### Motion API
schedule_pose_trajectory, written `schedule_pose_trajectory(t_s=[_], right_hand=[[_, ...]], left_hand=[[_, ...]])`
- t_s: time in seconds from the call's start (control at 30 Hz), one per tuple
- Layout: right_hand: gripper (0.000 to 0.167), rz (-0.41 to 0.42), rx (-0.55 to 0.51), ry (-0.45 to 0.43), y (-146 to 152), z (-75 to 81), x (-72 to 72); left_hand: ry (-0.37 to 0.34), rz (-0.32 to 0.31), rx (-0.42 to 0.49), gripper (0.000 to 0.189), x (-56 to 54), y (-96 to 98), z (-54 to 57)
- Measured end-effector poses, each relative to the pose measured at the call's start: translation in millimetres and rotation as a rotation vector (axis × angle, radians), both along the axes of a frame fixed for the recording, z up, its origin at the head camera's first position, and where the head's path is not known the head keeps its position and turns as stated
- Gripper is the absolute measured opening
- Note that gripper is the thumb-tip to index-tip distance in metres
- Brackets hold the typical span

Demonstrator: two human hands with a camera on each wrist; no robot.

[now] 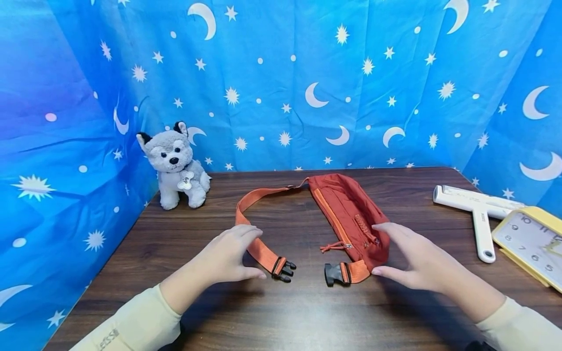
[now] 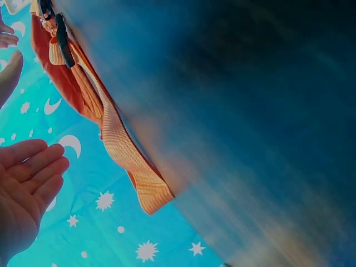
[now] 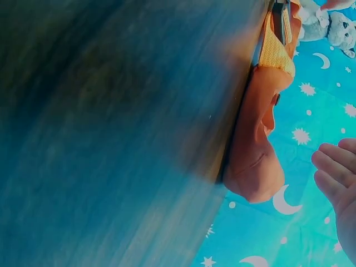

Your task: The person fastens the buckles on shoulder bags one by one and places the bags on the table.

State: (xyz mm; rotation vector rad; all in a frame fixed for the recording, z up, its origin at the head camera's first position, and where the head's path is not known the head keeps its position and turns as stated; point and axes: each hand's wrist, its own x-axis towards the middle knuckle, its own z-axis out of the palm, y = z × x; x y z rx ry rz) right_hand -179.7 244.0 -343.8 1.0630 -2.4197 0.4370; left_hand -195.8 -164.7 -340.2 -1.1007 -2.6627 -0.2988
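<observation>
A rust-red waist bag with an orange zipper lies on the dark wooden table. Its orange strap loops out to the left, and the buckle is unclipped. The pronged black buckle half ends the strap, pointing at the socket half beside the bag. My left hand is held by the strap near the pronged half, thumb and fingers apart. At the bag's right side my right hand has its fingers spread, fingertips close to the fabric. Both palms hold nothing in the wrist views.
A grey-and-white plush husky sits at the back left of the table. To the right lie a white T-shaped handled tool and a yellow-framed clock. Blue cloth with moons and stars hangs behind and along both sides.
</observation>
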Motion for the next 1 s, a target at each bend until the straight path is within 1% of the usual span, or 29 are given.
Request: schedule_pose_trajectory(t_s=[0.1, 0.2, 0.47, 0.8, 1.0], right_hand=[[0.074, 0.046, -0.013, 0.022, -2.5, -0.4, -1.0], [0.071, 0.081, -0.023, 0.027, -4.9, -0.7, -1.8], [0.069, 0.066, -0.002, 0.028, -9.9, -1.9, -1.3], [0.063, 0.124, 0.004, 0.038, -15.5, -5.1, -5.1], [0.062, 0.128, 0.010, 0.039, -18.5, -7.1, -4.1]], left_hand=[[-0.003, -0.013, -0.006, 0.083, 0.0, 1.3, 0.5], [-0.002, -0.020, -0.016, 0.083, 0.8, 2.3, 1.4], [0.029, -0.047, -0.056, 0.076, 2.3, 6.6, 2.3], [0.066, -0.108, -0.103, 0.068, 0.4, 12.5, 0.5], [0.077, -0.135, -0.139, 0.063, 0.6, 16.5, -0.7]])
